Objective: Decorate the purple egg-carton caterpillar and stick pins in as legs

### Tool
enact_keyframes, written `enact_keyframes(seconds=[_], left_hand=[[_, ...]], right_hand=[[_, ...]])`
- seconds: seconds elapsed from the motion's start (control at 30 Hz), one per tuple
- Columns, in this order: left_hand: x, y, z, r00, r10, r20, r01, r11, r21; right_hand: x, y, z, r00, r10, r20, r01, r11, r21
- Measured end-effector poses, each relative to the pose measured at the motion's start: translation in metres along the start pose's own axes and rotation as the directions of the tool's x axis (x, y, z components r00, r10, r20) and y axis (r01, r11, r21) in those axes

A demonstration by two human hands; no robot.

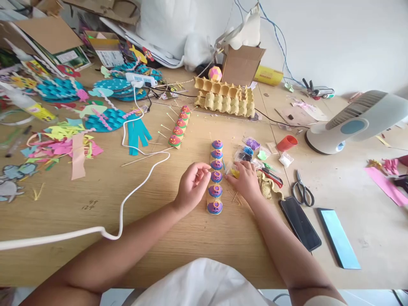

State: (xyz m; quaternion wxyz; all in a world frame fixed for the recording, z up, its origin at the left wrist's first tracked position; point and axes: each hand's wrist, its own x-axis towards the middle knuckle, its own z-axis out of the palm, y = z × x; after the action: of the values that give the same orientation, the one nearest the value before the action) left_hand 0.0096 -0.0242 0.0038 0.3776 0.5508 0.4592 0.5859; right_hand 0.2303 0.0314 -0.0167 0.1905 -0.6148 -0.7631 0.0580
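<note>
While the person leans over the wooden table [153,255], a strip of six purple-and-blue domes with small orange rings [215,192] stands lengthwise between the two hands. Just at its left edge is the left hand [193,185], fingers curled inward and thumb close to the forefinger; from where I stand I can't tell whether anything is pinched there, or whether it touches the strip. The right hand [247,179] is lowered to the other side, fingers bent and slightly spread over a clear plastic packet with something yellow inside [235,173]; I can't make out whether it grips it.

Near that hand lie a red-and-black utility knife [273,177] and, farther right, metal scissors with dark handles [302,193] and a black smartphone [300,223]. Beyond the left hand, a row of red-and-green domes with smiling faces [180,127] sits beside thin sticks with pale tips [166,128], in front of a yellowish cardboard egg tray [228,104].
</note>
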Motion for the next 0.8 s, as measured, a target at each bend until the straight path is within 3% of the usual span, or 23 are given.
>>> enact_keyframes(seconds=[0.2,0.37,0.53,0.67,0.8], left_hand=[[-0.003,-0.006,0.000,0.979,0.197,0.047,-0.201,0.975,0.094],[-0.002,-0.007,-0.007,0.929,0.356,0.098,-0.368,0.913,0.174],[-0.003,-0.003,-0.007,0.895,0.417,0.157,-0.445,0.858,0.255],[-0.005,-0.001,-0.009,0.877,0.449,0.171,-0.480,0.816,0.320],[-0.006,0.000,-0.009,0.873,0.451,0.186,-0.487,0.778,0.397]], right_hand=[[0.001,-0.005,0.002,0.999,-0.025,-0.021,0.026,0.999,0.024],[-0.005,-0.005,-0.006,0.987,0.003,-0.160,0.019,0.990,0.139],[-0.016,-0.013,-0.016,0.959,-0.046,-0.278,0.135,0.942,0.308],[-0.024,-0.018,-0.015,0.923,-0.220,-0.315,0.317,0.900,0.301],[-0.026,-0.020,-0.016,0.828,-0.457,-0.325,0.525,0.835,0.165]])
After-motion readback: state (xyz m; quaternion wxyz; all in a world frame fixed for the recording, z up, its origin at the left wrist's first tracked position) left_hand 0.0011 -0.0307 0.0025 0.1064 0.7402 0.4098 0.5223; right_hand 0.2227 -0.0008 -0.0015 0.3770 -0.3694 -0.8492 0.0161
